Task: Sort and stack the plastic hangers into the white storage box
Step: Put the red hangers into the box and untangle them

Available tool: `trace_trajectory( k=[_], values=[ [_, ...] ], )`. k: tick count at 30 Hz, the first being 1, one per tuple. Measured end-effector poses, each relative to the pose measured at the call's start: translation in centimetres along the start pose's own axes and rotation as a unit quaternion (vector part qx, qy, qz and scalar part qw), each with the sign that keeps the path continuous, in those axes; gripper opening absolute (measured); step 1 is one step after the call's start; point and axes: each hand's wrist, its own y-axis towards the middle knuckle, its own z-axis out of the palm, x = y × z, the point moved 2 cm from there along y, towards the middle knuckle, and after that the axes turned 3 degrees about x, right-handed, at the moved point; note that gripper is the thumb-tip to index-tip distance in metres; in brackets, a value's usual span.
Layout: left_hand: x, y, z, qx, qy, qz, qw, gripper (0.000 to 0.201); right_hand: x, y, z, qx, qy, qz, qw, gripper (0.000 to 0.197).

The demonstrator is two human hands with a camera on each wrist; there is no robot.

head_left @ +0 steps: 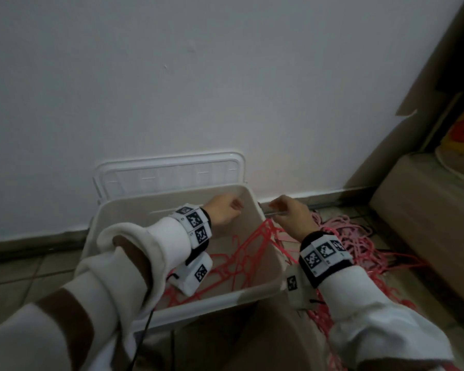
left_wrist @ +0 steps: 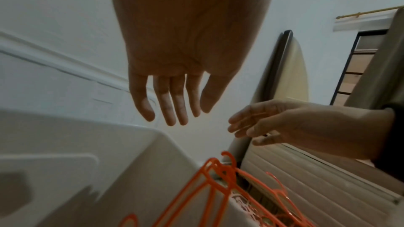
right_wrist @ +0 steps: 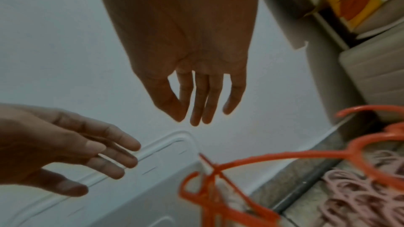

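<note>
The white storage box [head_left: 268, 253] is taken as the reference for all positions. It is set on the tiled floor against the wall, and its lid [head_left: 169, 172] is propped upright behind it.

Left hand [head_left: 221, 213]: it is held above the box's far rim. In the left wrist view its fingers [left_wrist: 172, 110] are extended and relaxed, and nothing is gripped.

Right hand [head_left: 292, 219]: it is held just outside the box's right far corner. In the right wrist view its fingers [right_wrist: 197, 108] are likewise loose and empty. In the head view a pale streak is noted at the knuckles; given the blur it is probably the box rim rather than a held item, but this cannot be confirmed.

Red hangers [head_left: 241, 259]: a number are found inside the box. They are not laid flat; several are leaned up against the right wall, with their ends projecting over the rim at the right far corner.

Pink hangers [head_left: 354, 242]: a tangled heap is recorded on the floor to the right of the box, with more red pieces mixed in nearer the person.

Assessment: the task is judged to be partly done. One colour has been loaded, though its stack is untidy and should be levelled. The floor heap, apparently the larger share, is still to be sorted and stacked.
</note>
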Motion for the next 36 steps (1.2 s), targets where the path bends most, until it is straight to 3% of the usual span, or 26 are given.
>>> trace_trajectory(
  k=[3,5,8,10,12,14,18,20,25,30,33,36],
  values=[
    [-1.5,1.4,3.1,0.030,-0.012,0.013,0.999,0.038,-3.1,-0.8,-0.6,0.093,-0.077,0.035,0.992,0.060],
    [-2.1,2.1,5.1,0.056,-0.021,0.013,0.998,0.050,-5.5,-1.5,0.4,0.168,-0.155,0.073,0.971,0.082],
    [-3.0,2.9,7.5,0.095,0.032,0.017,0.995,0.072,-7.7,-2.9,1.7,0.199,-0.178,0.100,0.959,0.087],
    [-3.2,3.5,8.6,0.109,0.097,0.014,0.989,0.072,-8.4,-3.7,1.8,0.178,-0.135,0.087,0.971,0.077],
    [-3.1,4.0,9.1,0.097,0.114,0.012,0.989,0.059,-8.5,-4.4,1.5,0.150,-0.139,0.069,0.976,0.073],
    [-3.2,4.1,9.0,0.079,0.092,0.027,0.992,0.041,-8.4,-4.6,1.0,0.118,-0.174,0.053,0.976,0.074],
    [-3.3,3.8,7.6,0.088,0.012,0.032,0.995,0.025,-6.8,-4.6,-0.3,0.061,-0.193,-0.004,0.979,0.074],
    [-3.6,3.5,6.4,0.063,-0.001,0.048,0.997,0.015,-5.8,-4.3,-0.5,0.037,-0.187,-0.029,0.981,0.074],
    [-4.3,2.6,2.7,-0.003,-0.023,0.071,0.997,0.014,-3.2,-3.2,-0.7,-0.034,-0.106,-0.109,0.988,0.072],
    [-2.2,1.4,-0.6,-0.006,-0.056,0.066,0.996,0.029,0.6,-3.2,-1.0,-0.017,-0.071,-0.222,0.972,0.069],
    [0.1,0.7,-2.4,-0.011,-0.049,0.063,0.997,0.031,1.5,-3.7,-1.7,-0.083,0.081,-0.248,0.962,0.040],
    [3.5,0.4,-3.6,-0.015,-0.037,0.035,0.999,0.033,1.7,-4.0,-2.8,-0.141,0.117,-0.237,0.954,0.020]
  ],
)
